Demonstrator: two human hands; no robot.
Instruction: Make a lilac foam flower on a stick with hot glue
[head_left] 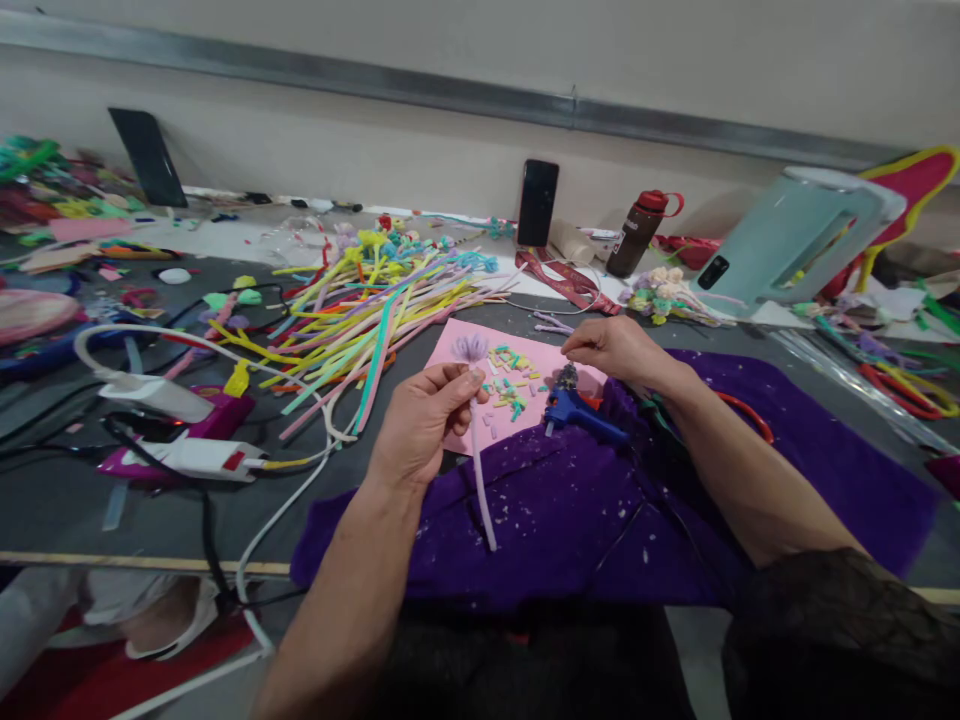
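Observation:
Pinched in my left hand [420, 420] is a lilac pipe-cleaner flower [471, 347] with a looped head above the fingers. Its pale stem [482, 490] hangs below them. My right hand [626, 352] is closed, thumb and fingertips together, above the right side of a pink sheet [534, 410]; anything in that pinch is too small to make out. Short cut pipe-cleaner pieces [510, 385] in yellow, green and lilac lie scattered on the sheet. Just below my right hand rests a blue glue gun [589, 418]. Lilac pipe cleaners [553, 325] lie behind the fingertips.
Purple cloth [525, 540] covers the front of the table. A heap of coloured pipe cleaners [375, 310] lies left of centre, with power strips and cables [195, 455] nearer. Behind stand a phone [538, 203], a brown bottle [637, 235] and a pale green kettle [787, 240].

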